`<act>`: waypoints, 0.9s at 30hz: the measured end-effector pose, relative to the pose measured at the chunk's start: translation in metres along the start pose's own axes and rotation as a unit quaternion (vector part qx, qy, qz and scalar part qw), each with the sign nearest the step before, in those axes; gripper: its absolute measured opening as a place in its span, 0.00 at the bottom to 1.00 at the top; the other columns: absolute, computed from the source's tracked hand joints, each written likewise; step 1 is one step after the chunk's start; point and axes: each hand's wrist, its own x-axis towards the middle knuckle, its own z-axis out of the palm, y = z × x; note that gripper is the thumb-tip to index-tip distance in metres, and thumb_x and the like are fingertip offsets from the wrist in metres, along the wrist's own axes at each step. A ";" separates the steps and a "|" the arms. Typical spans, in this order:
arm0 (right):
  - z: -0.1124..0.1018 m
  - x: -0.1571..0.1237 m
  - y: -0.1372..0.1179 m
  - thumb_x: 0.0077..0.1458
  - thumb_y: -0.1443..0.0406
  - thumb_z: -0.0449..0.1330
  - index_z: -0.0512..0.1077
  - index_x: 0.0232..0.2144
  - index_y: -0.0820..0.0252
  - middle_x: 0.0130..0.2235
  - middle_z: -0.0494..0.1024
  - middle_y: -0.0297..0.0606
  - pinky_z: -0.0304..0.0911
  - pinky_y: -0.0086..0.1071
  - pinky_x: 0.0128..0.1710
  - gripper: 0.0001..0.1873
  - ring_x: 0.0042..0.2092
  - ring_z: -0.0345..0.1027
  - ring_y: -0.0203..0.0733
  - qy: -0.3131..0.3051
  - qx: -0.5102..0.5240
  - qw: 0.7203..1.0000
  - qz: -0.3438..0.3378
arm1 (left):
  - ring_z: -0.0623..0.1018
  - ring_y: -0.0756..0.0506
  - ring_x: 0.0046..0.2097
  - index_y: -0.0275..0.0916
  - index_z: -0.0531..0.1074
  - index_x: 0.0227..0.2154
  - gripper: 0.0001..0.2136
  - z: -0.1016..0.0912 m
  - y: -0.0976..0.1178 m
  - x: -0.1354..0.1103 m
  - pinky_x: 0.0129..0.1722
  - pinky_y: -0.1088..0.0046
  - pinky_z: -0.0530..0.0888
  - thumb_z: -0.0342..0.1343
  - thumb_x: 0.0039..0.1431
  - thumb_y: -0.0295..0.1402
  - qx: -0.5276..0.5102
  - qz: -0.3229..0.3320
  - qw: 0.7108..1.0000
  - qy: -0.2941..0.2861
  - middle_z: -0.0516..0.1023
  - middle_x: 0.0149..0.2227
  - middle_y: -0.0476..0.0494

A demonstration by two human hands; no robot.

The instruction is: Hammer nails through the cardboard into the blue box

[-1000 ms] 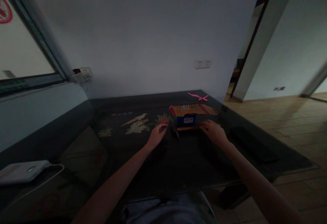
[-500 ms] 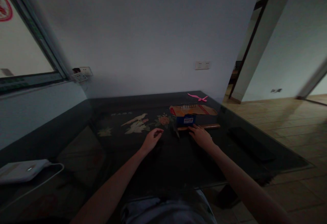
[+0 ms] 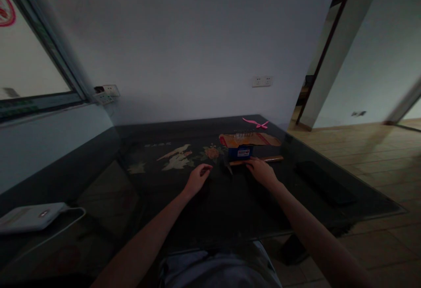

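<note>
My left hand (image 3: 197,177) rests on the dark glass table (image 3: 230,200) with its fingers curled in; whether anything is in them I cannot make out. My right hand (image 3: 261,170) lies further right, fingers over a long wooden stick (image 3: 271,159) that lies flat on the table. Just behind the stick stands a small blue box (image 3: 241,151) in front of an orange-brown packet (image 3: 251,139). A thin dark object (image 3: 227,168) lies between my two hands.
A pink ribbon (image 3: 255,124) lies at the table's far edge. A painted bird and flower design (image 3: 179,156) shows under the glass. A white device with a cable (image 3: 29,217) sits at the near left. A dark flat object (image 3: 324,183) lies at the right. Wooden floor extends to the right.
My right hand slid left along the wooden stick, from its right part to its left end near the blue box. My left hand drew back slightly toward me.
</note>
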 end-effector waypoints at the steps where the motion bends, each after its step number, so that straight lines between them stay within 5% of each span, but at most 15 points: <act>1: -0.002 0.000 -0.005 0.58 0.64 0.50 0.73 0.44 0.59 0.49 0.72 0.46 0.57 0.40 0.51 0.16 0.50 0.65 0.47 0.016 0.043 0.999 -0.016 | 0.74 0.43 0.43 0.37 0.72 0.36 0.09 0.001 0.002 0.000 0.47 0.64 0.68 0.53 0.54 0.33 -0.020 -0.004 1.000 0.003 0.76 0.40 0.40; 7: 0.005 0.002 -0.079 0.56 0.60 0.54 0.66 0.51 0.59 0.51 0.70 0.44 0.61 0.38 0.47 0.20 0.51 0.64 0.43 0.012 0.384 0.913 -0.134 | 0.70 0.40 0.52 0.41 0.68 0.47 0.18 0.008 0.026 -0.010 0.43 0.65 0.71 0.55 0.54 0.40 -0.238 -0.069 0.969 0.005 0.69 0.51 0.39; 10: 0.016 0.002 -0.125 0.54 0.59 0.57 0.57 0.57 0.56 0.59 0.59 0.44 0.54 0.40 0.55 0.29 0.59 0.53 0.43 -0.009 0.454 0.869 -0.199 | 0.66 0.39 0.56 0.48 0.61 0.54 0.23 0.009 0.039 -0.015 0.44 0.66 0.72 0.53 0.55 0.44 -0.360 -0.095 0.928 -0.003 0.60 0.59 0.42; 15: 0.026 -0.005 -0.161 0.59 0.58 0.50 0.57 0.58 0.55 0.59 0.60 0.43 0.50 0.41 0.57 0.25 0.59 0.53 0.43 -0.063 0.532 0.810 -0.237 | 0.67 0.40 0.55 0.55 0.54 0.58 0.25 0.007 0.044 -0.016 0.50 0.63 0.67 0.49 0.57 0.47 -0.431 -0.079 0.899 -0.013 0.58 0.61 0.47; 21: 0.047 -0.013 -0.154 0.59 0.58 0.50 0.59 0.57 0.61 0.56 0.61 0.48 0.50 0.41 0.56 0.25 0.58 0.52 0.45 -0.050 0.467 0.839 -0.274 | 0.70 0.39 0.50 0.47 0.59 0.57 0.25 0.015 0.019 -0.010 0.42 0.62 0.72 0.49 0.56 0.46 -0.428 -0.099 0.898 0.003 0.69 0.51 0.39; 27: 0.056 -0.011 -0.154 0.59 0.59 0.50 0.59 0.57 0.57 0.56 0.60 0.46 0.50 0.39 0.56 0.24 0.58 0.52 0.45 -0.029 0.417 0.869 -0.267 | 0.74 0.43 0.41 0.41 0.66 0.50 0.21 0.017 0.010 -0.007 0.38 0.65 0.73 0.49 0.55 0.44 -0.442 -0.094 0.892 0.013 0.73 0.40 0.42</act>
